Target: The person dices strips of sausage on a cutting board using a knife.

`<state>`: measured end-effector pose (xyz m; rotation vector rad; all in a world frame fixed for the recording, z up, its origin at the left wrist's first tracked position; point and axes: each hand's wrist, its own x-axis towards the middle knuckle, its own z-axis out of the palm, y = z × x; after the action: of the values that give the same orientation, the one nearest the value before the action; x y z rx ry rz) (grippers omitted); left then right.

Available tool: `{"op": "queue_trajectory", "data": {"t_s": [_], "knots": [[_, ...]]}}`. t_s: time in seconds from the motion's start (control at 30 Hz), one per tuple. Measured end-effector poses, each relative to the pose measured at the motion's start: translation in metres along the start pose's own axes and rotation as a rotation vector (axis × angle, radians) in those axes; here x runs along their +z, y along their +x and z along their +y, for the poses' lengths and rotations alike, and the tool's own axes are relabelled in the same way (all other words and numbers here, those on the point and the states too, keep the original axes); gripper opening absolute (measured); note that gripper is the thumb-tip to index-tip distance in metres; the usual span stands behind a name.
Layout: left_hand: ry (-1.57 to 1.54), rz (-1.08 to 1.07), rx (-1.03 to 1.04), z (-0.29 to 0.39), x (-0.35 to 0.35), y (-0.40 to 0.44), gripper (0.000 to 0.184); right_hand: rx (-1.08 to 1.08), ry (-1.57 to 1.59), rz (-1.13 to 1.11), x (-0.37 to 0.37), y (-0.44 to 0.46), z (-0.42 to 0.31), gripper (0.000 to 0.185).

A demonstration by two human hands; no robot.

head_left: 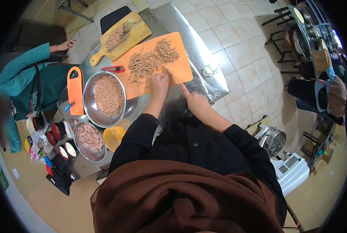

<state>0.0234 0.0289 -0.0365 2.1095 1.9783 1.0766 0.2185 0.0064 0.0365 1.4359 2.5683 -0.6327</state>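
Observation:
On an orange cutting board [134, 90] lie a pile of brown food strips [140, 66] and a heap of small diced pieces [167, 51]. My left hand [159, 86] rests at the board's near edge, its fingers curled down on some strips; their tips are partly hidden. In my right hand [196, 103] is a knife [175, 77], gripped with the index finger stretched along it. Its thin blade points toward the diced heap, close to my left fingertips. The knife's handle is hidden inside my right hand.
Left of the board stand a steel bowl of diced pieces [90, 97], a bowl of pink chunks [78, 138], a yellow bowl [119, 136] and a red-handled tool [114, 68]. A wooden board [136, 29] lies beyond. A person in a green sleeve [30, 58] is at the left.

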Motion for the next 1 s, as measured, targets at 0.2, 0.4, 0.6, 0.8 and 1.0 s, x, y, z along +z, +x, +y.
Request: {"op": "queue_trajectory", "data": {"t_s": [0.2, 0.4, 0.6, 0.8, 1.0], "knots": [[-0.033, -0.054, -0.08, 0.001, 0.0, -0.003, 0.021, 0.054, -0.01, -0.074, -0.017, -0.021, 0.002, 0.076], [-0.052, -0.019, -0.07, 0.0, 0.0, -0.003, 0.024, 0.059, 0.072, 0.008, -0.003, -0.022, 0.012, 0.074], [-0.103, -0.018, -0.125, 0.002, 0.0, -0.001, 0.021, 0.055, 0.093, 0.053, 0.0, -0.008, 0.014, 0.073], [-0.105, -0.02, -0.163, 0.002, 0.001, 0.0, 0.013, 0.02, 0.09, 0.054, -0.008, -0.017, 0.011, 0.074], [-0.03, -0.101, -0.161, 0.0, -0.001, 0.0, 0.011, 0.015, 0.101, 0.073, -0.01, -0.02, 0.006, 0.075]]}}
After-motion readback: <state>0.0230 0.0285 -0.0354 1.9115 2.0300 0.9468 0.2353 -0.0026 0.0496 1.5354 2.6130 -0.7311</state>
